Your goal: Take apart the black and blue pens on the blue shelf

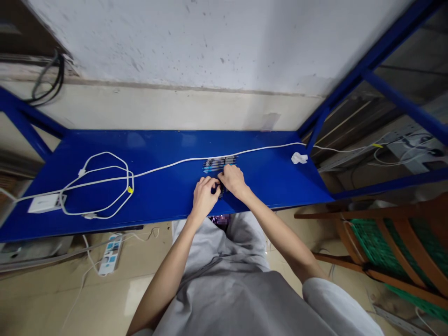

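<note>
Several slim dark pens [214, 163], some with blue parts, lie side by side in a row on the blue shelf table [164, 140]. Just in front of them my two hands meet near the table's front edge. My left hand [206, 195] is curled, its thumb and forefinger pinched at a small dark thing. Bent into a loose fist, my right hand [233, 181] closes on the same spot and covers part of the pen row. Dark bits show under and between the fingers, but their kind is hidden.
A white cable [182, 162] runs across the table behind the pens and loops at the left near a white charger [47, 203]. Crumpled white tissue [299, 158] lies at the right. A power strip [111, 254] is on the floor; a wooden chair [395, 242] stands at right.
</note>
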Demonstrator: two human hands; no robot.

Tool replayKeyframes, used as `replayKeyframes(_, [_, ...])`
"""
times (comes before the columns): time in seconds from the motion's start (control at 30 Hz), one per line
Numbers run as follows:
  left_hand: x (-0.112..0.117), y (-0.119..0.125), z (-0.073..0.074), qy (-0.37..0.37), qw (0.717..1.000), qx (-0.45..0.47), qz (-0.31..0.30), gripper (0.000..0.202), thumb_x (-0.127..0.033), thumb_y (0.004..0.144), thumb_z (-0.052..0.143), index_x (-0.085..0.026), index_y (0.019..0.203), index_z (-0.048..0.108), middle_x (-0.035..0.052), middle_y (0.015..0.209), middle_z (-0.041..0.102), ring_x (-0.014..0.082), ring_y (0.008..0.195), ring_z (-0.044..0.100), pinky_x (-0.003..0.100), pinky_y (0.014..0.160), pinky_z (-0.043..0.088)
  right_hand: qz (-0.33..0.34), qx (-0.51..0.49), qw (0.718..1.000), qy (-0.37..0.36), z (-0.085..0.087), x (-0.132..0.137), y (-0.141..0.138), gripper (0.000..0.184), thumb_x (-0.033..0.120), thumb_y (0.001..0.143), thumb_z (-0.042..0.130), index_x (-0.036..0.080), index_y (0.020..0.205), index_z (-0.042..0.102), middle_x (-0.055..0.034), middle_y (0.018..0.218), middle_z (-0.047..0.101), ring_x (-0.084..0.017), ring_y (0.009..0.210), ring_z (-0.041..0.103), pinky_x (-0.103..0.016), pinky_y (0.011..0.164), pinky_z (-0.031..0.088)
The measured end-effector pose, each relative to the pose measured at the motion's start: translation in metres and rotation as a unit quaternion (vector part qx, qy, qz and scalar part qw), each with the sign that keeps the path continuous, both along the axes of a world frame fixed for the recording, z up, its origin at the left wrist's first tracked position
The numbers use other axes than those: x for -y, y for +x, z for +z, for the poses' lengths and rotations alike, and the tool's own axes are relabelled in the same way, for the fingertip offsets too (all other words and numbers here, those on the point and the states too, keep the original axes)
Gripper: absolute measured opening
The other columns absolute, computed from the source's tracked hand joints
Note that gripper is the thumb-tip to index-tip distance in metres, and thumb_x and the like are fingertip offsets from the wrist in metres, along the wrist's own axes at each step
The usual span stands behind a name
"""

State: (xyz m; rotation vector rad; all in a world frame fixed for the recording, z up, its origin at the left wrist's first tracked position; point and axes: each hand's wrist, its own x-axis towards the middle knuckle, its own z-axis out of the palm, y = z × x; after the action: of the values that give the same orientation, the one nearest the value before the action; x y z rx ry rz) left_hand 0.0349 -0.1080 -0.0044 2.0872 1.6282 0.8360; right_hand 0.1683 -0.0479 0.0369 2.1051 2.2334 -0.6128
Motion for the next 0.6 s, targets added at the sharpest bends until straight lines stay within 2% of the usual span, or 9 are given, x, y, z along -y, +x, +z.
replayKeyframes(0.17, [0.000, 0.000, 0.000, -0.003, 1.000, 0.007, 0.004, 0.006, -0.018, 0.093, 0.060, -0.024, 0.095, 0.062, 0.0011, 0.081, 0.060, 0.0220, 0.089, 0.057, 0.034, 0.083, 0.043, -0.039, -0.016, 0.998, 0.039, -0.004, -0.004, 0.008, 0.023, 0.026, 0.092, 0.054, 0.016, 0.095, 0.073, -0.0198, 0.103, 0.076, -0.033, 0.098, 0.073, -0.034, 0.079, 0.051])
replayKeyframes(0.3, [0.000, 0.000, -0.001, -0.004, 1.000, 0.015, 0.005, 0.009, -0.018, 0.093, 0.061, -0.024, 0.099, 0.060, 0.0000, 0.081, 0.060, 0.0213, 0.089, 0.058, 0.033, 0.084, 0.043, -0.056, -0.060, 0.994, 0.072, -0.002, -0.008, 0.019, 0.022, 0.029, 0.092, 0.052, 0.018, 0.087, 0.072, -0.0154, 0.093, 0.076, -0.029, 0.091, 0.072, -0.030, 0.074, 0.047])
replayKeyframes(0.47, [0.000, 0.000, -0.002, -0.011, 1.000, 0.017, 0.008, 0.010, -0.018, 0.093, 0.062, -0.024, 0.100, 0.058, -0.0005, 0.081, 0.061, 0.0212, 0.089, 0.058, 0.033, 0.084, 0.042, -0.055, -0.139, 0.983, 0.110, 0.003, -0.010, 0.032, 0.022, 0.030, 0.088, 0.052, 0.020, 0.074, 0.065, -0.0059, 0.074, 0.070, -0.020, 0.073, 0.064, -0.027, 0.066, 0.038])
replayKeyframes(0.6, [0.000, 0.000, -0.002, -0.009, 1.000, 0.017, 0.006, 0.010, -0.018, 0.093, 0.062, -0.024, 0.100, 0.058, -0.0010, 0.081, 0.061, 0.0208, 0.089, 0.058, 0.033, 0.083, 0.041, -0.060, -0.172, 0.975, 0.125, 0.002, -0.004, 0.036, 0.019, 0.029, 0.086, 0.054, 0.020, 0.071, 0.062, -0.0029, 0.068, 0.066, -0.017, 0.064, 0.056, -0.027, 0.063, 0.034])
